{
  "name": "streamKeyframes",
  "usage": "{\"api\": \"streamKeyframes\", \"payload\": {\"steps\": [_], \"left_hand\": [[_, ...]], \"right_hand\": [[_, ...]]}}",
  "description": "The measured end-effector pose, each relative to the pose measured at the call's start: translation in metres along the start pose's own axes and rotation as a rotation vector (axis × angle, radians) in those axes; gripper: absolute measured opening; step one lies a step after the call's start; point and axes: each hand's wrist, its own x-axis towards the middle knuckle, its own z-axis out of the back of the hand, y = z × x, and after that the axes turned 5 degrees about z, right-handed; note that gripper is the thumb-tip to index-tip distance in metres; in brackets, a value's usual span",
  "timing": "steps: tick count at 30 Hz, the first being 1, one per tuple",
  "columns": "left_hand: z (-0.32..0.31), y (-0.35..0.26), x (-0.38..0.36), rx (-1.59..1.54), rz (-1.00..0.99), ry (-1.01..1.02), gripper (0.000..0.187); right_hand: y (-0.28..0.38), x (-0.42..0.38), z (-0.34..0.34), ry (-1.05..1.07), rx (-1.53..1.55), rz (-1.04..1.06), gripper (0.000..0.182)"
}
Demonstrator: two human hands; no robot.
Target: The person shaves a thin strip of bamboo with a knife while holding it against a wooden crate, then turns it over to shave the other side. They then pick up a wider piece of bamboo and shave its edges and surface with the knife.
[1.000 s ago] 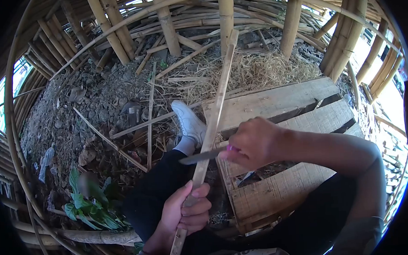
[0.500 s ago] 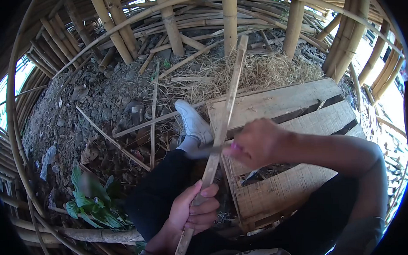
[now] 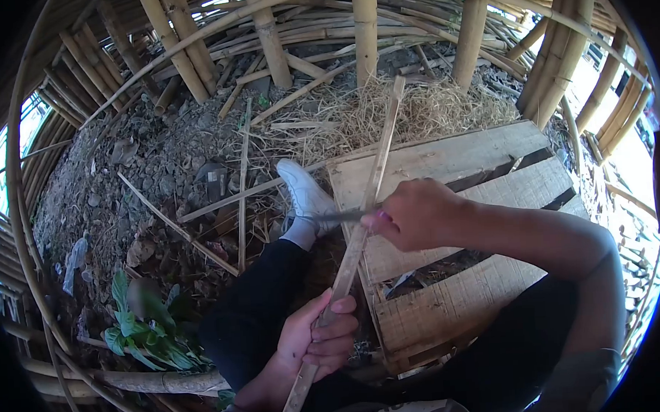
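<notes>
My left hand (image 3: 322, 337) is wrapped round the lower part of a long bamboo strip (image 3: 349, 260), which slants up and away from me. In my closed right hand (image 3: 413, 213) is a knife; a bit of its pink handle shows by the thumb. The knife's dark blade (image 3: 336, 217) points left and crosses the strip around its middle, overlapping it in this view. The strip's far end rises over the slatted wooden boards, and its near end runs past my left wrist to the bottom edge.
A slatted wooden pallet (image 3: 452, 304) lies at my right, beside my white shoe (image 3: 305, 192). Loose bamboo strips (image 3: 242, 188) and straw shavings (image 3: 429, 106) litter the dirt. Bamboo posts (image 3: 365, 39) and rails stand around, with a leafy plant (image 3: 155, 328) at left.
My right hand and the knife have moved slightly up the strip. The strip's far end has dropped lower in view. My left hand keeps its grip.
</notes>
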Motion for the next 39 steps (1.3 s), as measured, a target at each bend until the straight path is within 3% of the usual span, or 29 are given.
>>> {"api": "streamKeyframes", "payload": {"steps": [2, 6, 7, 11, 13, 15, 17, 18, 20, 21, 23, 27, 29, 31, 38, 39], "left_hand": [[0.007, -0.001, 0.006, -0.003, 0.031, -0.037, 0.028], [0.007, 0.006, 0.007, 0.011, 0.038, -0.051, 0.028], [0.011, 0.001, 0.009, 0.023, 0.036, -0.059, 0.028], [0.0, -0.004, 0.002, 0.245, -0.01, -0.083, 0.031], [-0.012, -0.001, -0.002, 0.331, -0.06, -0.161, 0.031], [-0.018, 0.0, -0.001, 0.422, -0.12, -0.236, 0.032], [-0.02, 0.005, 0.007, 0.648, -0.3, -0.481, 0.035], [-0.015, 0.003, 0.006, 0.647, -0.303, -0.48, 0.035], [0.001, -0.004, 0.002, 1.01, -0.355, -0.435, 0.039], [0.0, -0.006, -0.001, 1.01, -0.36, -0.434, 0.039], [-0.004, -0.012, -0.007, 0.889, -0.176, -0.363, 0.042], [-0.003, -0.017, -0.005, 0.777, -0.132, -0.341, 0.037], [0.004, -0.018, 0.0, 0.479, -0.055, -0.244, 0.034], [0.002, -0.017, 0.002, 0.527, -0.043, -0.268, 0.034], [-0.001, -0.002, 0.008, 0.705, -0.097, -0.461, 0.037], [-0.001, -0.002, 0.008, 0.703, -0.097, -0.459, 0.037]], "right_hand": [[-0.004, 0.001, -0.004, 0.039, -0.001, -0.192, 0.057], [-0.003, -0.008, -0.004, 0.154, 0.053, -0.019, 0.055], [-0.013, -0.005, -0.008, 0.007, 0.079, -0.082, 0.057], [-0.022, -0.012, -0.009, -0.061, 0.074, -0.145, 0.053], [-0.017, -0.019, -0.006, -0.335, 0.127, -0.003, 0.043], [-0.012, -0.019, -0.006, -0.381, 0.179, 0.022, 0.037], [-0.013, -0.017, -0.008, -0.425, 0.227, 0.053, 0.034], [-0.017, -0.016, -0.014, -0.42, 0.256, 0.124, 0.03], [-0.019, -0.017, -0.017, -0.416, 0.284, 0.196, 0.026], [-0.019, -0.019, -0.017, -0.429, 0.254, 0.211, 0.023], [-0.017, -0.018, -0.015, -0.44, 0.22, 0.232, 0.019], [-0.008, -0.018, -0.014, -0.464, 0.203, 0.252, 0.018], [0.003, -0.02, -0.017, -0.455, 0.184, 0.254, 0.02], [0.015, -0.022, -0.02, -0.272, 0.13, 0.202, 0.026], [0.013, -0.015, -0.02, -0.124, -0.051, 0.15, 0.04], [-0.003, -0.011, -0.025, -0.182, -0.101, 0.054, 0.041]]}}
